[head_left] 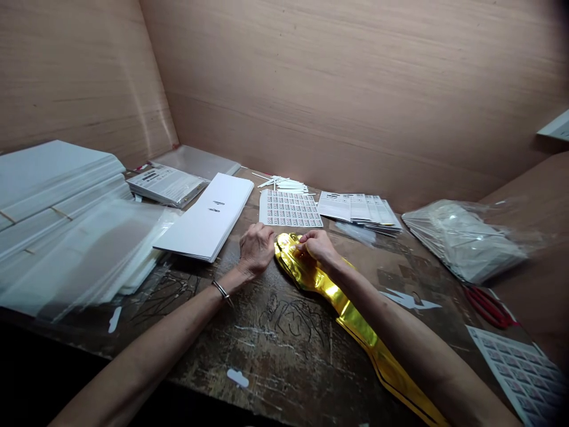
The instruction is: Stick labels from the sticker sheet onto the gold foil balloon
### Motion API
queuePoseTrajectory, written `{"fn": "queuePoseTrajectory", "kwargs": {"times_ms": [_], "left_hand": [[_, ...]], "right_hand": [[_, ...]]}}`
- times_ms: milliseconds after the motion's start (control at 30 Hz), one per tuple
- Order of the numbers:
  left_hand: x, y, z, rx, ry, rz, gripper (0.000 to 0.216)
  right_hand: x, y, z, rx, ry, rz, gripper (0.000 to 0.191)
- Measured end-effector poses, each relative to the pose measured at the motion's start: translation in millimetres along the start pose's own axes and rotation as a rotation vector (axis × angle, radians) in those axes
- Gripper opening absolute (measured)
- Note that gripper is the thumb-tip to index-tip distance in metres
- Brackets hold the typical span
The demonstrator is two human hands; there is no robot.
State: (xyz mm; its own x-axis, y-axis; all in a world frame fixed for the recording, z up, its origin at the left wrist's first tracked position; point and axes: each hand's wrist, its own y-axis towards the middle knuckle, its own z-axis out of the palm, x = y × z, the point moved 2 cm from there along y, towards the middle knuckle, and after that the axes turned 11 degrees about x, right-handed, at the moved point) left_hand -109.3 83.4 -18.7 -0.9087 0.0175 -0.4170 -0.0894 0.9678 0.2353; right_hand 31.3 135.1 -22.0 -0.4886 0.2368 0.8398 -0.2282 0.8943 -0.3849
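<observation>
While left fingers (268,238) and right fingers (310,238) pinch it, the gold foil (329,290) gleams, creased.

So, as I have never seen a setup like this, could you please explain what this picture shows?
Certainly. There is no machine here: these are a person's bare hands, seen by a camera worn on the head, looking forward and down. The right hand pinches shiny gold foil, which trails beneath that forearm. The left hand, with a bracelet on its wrist, is curled at the foil's edge; its fingertips are hidden. On the worn table lie a stack of white card, clear bags and, beyond the hands, a sticker sheet.
</observation>
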Motion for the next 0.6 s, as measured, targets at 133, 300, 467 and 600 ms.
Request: {"fn": "queuePoseTrajectory", "kwargs": {"times_ms": [133, 300, 467, 600], "left_hand": [[0.0, -2.1, 3.3, -0.001, -0.002, 0.012, 0.02], [-1.4, -5.0, 3.3, -0.009, -0.001, 0.027, 0.021], [-5.2, -7.0, 2.5, -0.003, 0.022, 0.055, 0.02], [-7.6, -8.3, 2.9, 0.012, 0.031, 0.098, 0.02]], "right_hand": [[-5.3, 5.6, 0.6, -0.033, -0.051, -0.013, 0.011], [-12.5, 12.2, 0.7, -0.056, -0.141, -0.041, 0.009], [-18.0, 15.0, 0.6, -0.08, -0.211, -0.065, 0.008], [-18.4, 16.0, 0.8, -0.08, -0.255, -0.087, 0.008]]}}
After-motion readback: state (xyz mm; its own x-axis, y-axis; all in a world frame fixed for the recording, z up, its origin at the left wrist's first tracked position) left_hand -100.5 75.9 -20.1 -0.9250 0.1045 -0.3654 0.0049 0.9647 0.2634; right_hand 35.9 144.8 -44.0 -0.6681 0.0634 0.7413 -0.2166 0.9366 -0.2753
